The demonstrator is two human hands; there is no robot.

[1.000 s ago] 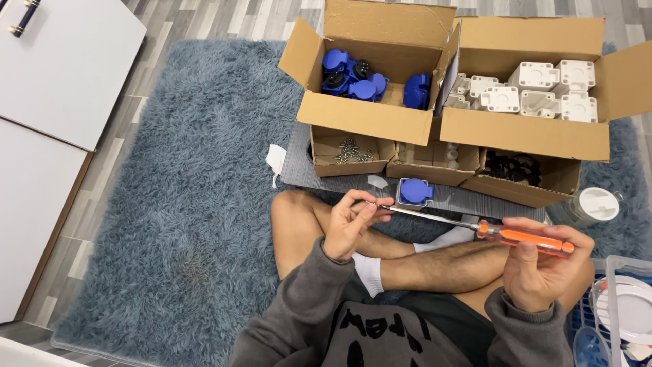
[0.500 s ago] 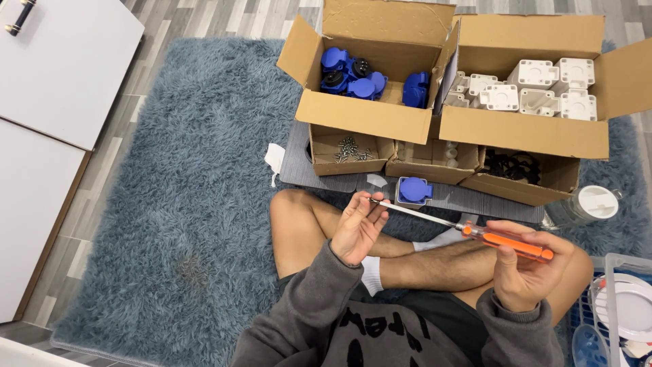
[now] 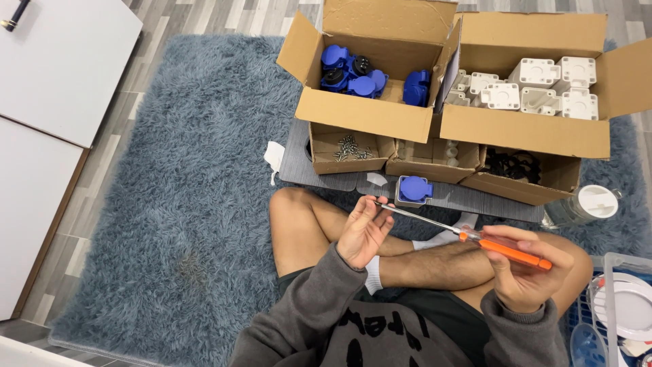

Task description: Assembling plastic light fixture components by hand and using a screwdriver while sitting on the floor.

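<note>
The screwdriver (image 3: 468,236), with its orange handle and long thin steel shaft, lies slantwise above the person's crossed legs, held at both ends. Starting at the left, the shaggy grey-blue rug (image 3: 176,204) covers the floor, and anything small that falls into its pile would, I judge, be hard to find again. The left hand (image 3: 363,234) has its fingertips pinched around the shaft's tip; whether a screw sits there I cannot tell, as it is too small to see. If there is one, a loose pinch could let it drop into the rug or the lap. The pointed tip could also prick a finger if the right hand pushes forward. Just beyond the tip, a blue lidded socket (image 3: 413,190) stands on the grey corrugated mat (image 3: 299,163), near a small open box of screws (image 3: 350,148); a careless knee could tip that box. Further right, the right hand (image 3: 519,272) is closed around the orange handle. The grip looks light, so the tool might twist or slip.
</note>
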